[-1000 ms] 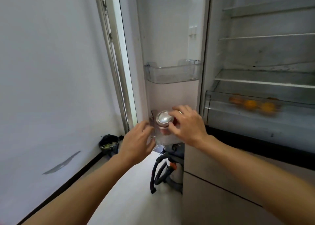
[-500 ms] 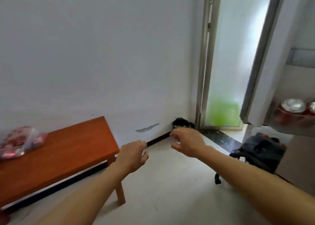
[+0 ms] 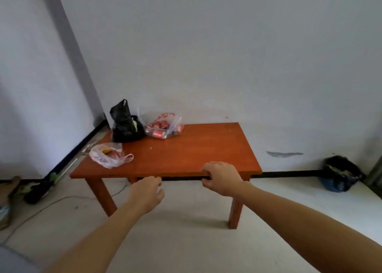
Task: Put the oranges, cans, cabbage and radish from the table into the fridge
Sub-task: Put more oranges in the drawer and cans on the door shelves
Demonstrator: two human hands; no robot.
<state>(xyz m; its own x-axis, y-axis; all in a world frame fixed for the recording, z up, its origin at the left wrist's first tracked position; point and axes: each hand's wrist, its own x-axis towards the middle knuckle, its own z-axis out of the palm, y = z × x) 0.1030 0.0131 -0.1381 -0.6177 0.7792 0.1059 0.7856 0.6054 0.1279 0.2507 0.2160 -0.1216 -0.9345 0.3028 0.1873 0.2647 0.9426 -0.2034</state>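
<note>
"Three bags on the orange-brown tabletop (image 3: 186, 148), white walls behind, pale floor below."
"What's inside?"
"Red cans (image 3: 159, 134) in the clear bag (image 3: 165, 119), far side. An orange (image 3: 105, 151) in the pink-white bag (image 3: 115, 159), left corner. The black bag (image 3: 124, 126) hides its contents."
"Hands?"
"Left hand (image 3: 146, 192) and right hand (image 3: 222, 178) hover by the near edge, fingers (image 3: 206, 171) loosely curled, holding nothing."

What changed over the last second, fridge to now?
The right hand let go of the can it was setting in the fridge door, and the person turned left, away from the fridge to the table. It and the left hand now hover empty, fingers loosely curled, before the table's near edge. Unchanged: the bag of cans lies on the table.
</note>
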